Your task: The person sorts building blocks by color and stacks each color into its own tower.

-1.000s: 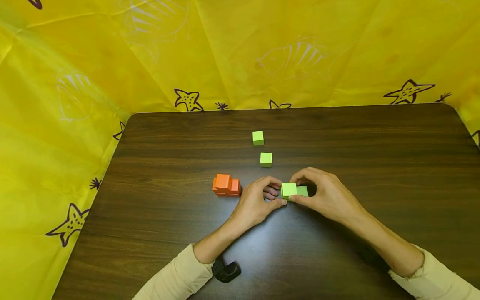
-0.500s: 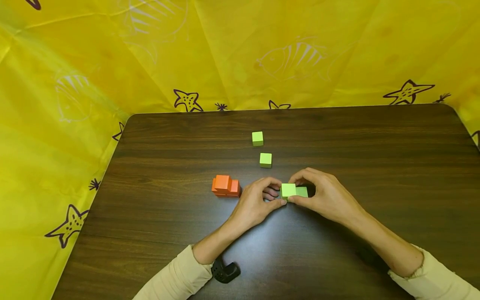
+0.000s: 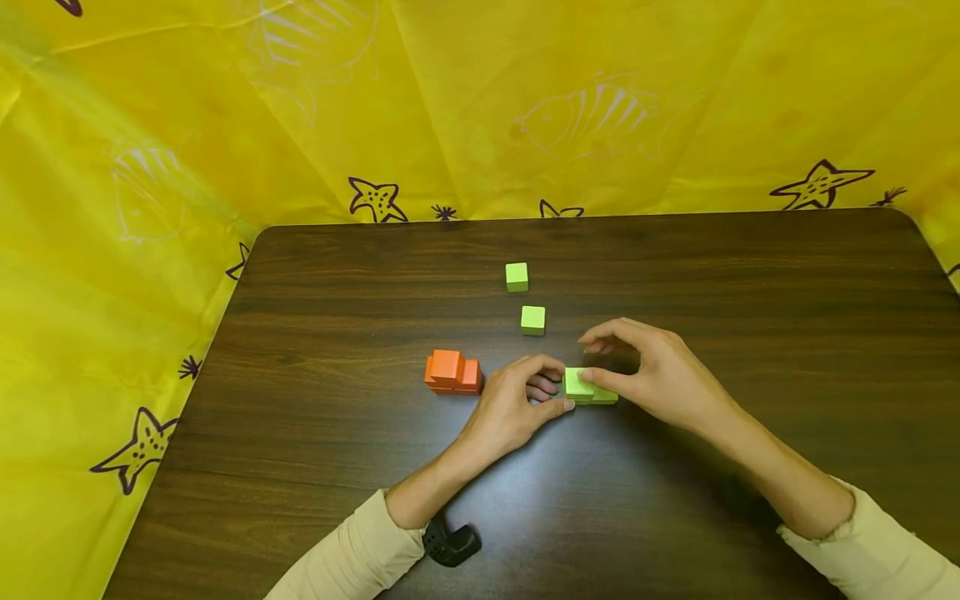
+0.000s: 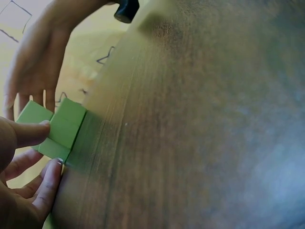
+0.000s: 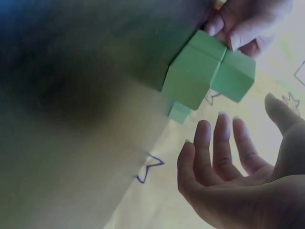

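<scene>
A small green block stack (image 3: 575, 383) sits on the table, one cube on the left end of a longer lower layer. My left hand (image 3: 513, 404) holds the stack's left end between thumb and fingers; the left wrist view shows the thumb against the green blocks (image 4: 65, 125). My right hand (image 3: 667, 375) hovers just right of and above the stack, its thumb overlapping the top cube in the head view. In the right wrist view, the right hand's fingers (image 5: 222, 148) are spread and apart from the green blocks (image 5: 190, 76).
Two loose green cubes, a far one (image 3: 517, 277) and a nearer one (image 3: 533, 320), lie behind the stack. Left of my left hand stands a group of joined orange blocks (image 3: 450, 373). A yellow patterned cloth (image 3: 480, 108) rises behind the brown table (image 3: 337, 292).
My right hand has let go of the top green cube and lifted slightly, its fingers moving back and away. The left hand stays in place on the stack.
</scene>
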Motion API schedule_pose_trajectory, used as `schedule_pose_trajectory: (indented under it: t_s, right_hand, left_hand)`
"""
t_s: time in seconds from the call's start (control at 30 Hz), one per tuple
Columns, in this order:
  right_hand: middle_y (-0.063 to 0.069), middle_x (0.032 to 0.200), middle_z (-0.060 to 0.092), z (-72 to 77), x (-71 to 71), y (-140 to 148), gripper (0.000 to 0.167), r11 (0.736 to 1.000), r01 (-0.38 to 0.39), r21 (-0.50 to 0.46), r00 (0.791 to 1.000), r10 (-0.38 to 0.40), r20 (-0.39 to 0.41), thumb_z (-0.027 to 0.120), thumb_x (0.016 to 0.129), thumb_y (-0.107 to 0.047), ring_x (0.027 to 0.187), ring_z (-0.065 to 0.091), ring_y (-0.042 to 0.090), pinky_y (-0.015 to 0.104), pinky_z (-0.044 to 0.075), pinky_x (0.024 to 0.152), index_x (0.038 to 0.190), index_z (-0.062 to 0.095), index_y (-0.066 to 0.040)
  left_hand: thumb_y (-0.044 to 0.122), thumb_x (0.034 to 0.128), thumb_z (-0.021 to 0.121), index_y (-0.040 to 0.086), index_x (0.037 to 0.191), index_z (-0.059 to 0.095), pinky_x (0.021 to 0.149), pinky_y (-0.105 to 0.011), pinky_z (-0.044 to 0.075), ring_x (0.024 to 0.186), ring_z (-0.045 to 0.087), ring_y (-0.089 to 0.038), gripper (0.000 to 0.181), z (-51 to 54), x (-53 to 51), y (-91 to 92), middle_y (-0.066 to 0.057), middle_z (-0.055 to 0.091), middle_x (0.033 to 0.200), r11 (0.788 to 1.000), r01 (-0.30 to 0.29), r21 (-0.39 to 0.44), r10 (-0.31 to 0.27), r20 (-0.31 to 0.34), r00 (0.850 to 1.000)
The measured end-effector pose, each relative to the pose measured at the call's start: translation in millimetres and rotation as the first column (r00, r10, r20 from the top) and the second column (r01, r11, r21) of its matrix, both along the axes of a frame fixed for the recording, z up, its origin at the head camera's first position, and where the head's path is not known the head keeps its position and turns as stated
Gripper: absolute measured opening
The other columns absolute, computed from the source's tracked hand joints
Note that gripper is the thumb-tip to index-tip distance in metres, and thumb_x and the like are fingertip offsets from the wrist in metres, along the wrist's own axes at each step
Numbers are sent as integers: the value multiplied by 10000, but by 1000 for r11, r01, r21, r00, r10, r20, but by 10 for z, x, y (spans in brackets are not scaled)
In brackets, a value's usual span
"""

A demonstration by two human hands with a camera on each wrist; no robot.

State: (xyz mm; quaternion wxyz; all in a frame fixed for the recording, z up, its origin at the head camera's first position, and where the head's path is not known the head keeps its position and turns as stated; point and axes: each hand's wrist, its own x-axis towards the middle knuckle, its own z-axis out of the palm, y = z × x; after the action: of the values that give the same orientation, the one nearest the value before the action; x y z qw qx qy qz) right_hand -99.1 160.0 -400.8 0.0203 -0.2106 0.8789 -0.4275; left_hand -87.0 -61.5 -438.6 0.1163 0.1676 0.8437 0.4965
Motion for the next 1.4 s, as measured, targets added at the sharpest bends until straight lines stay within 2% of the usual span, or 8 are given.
schedule_pose_trajectory:
  t_s: [0.2, 0.47, 0.6, 0.83, 1.03, 1.23, 1.4]
  right_hand:
    - [-24, 1051, 703, 46, -70, 25, 332, 1000, 11, 11, 1000, -11, 5, 810, 851, -265, 985, 655, 180, 438, 524, 850, 1143, 681, -173]
    - [24, 1046, 700, 66, -190, 29, 369, 1000, 7, -12, 1000, -7, -8, 814, 848, -229, 986, 648, 224, 462, 516, 862, 1177, 667, -153]
    - [36, 1029, 703, 54, -258, 17, 429, 1000, 18, -25, 1000, -18, -14, 820, 842, -234, 972, 655, 235, 472, 519, 847, 1228, 643, -173]
    - [53, 1046, 701, 24, -369, 4, 430, 999, 12, -48, 1000, -13, -12, 819, 842, -210, 977, 649, 249, 465, 513, 858, 1231, 639, -170]
    - [70, 1059, 698, -15, -451, -33, 439, 998, -12, -63, 1000, 12, 0, 824, 834, -174, 983, 644, 252, 416, 510, 876, 1230, 638, -143]
    - [71, 1079, 692, -38, -530, -83, 454, 998, -25, -61, 999, 27, 27, 826, 829, -163, 996, 638, 250, 411, 505, 889, 1239, 633, -142]
    - [70, 1077, 693, -65, -587, -116, 455, 998, -32, -54, 999, 34, 39, 826, 828, -154, 989, 634, 244, 407, 502, 895, 1237, 634, -98]
  left_hand:
    - [149, 840, 815, 90, 1147, 680, 781, -191, 548, 864, 654, -85, 340, 2, 7, -7, -27, 670, 1025, 1000, -3, 2, 3, 14, 1000]
    - [153, 838, 818, 87, 1152, 682, 779, -190, 547, 860, 658, -88, 348, 12, 10, -2, -27, 671, 1021, 1000, -8, -6, 8, 23, 1000]
    - [157, 837, 819, 89, 1149, 685, 777, -185, 546, 858, 659, -90, 346, 17, 7, 4, -29, 673, 1020, 1000, -8, -11, 8, 20, 1000]
    - [156, 837, 820, 86, 1141, 686, 773, -183, 546, 852, 658, -85, 340, 18, -5, 12, -33, 676, 1018, 1000, -8, -10, 8, 6, 1000]
    - [159, 837, 820, 91, 1142, 688, 773, -185, 546, 853, 658, -87, 339, 14, -1, 9, -29, 674, 1019, 1000, -9, -8, 9, 5, 1000]
    - [156, 835, 821, 90, 1143, 685, 773, -185, 546, 853, 659, -91, 343, 14, 1, 5, -28, 673, 1018, 1000, -13, -9, 13, 7, 1000]
    - [154, 834, 822, 88, 1144, 684, 773, -184, 546, 856, 660, -94, 346, 17, 1, 6, -26, 674, 1017, 1000, -12, -13, 12, 12, 1000]
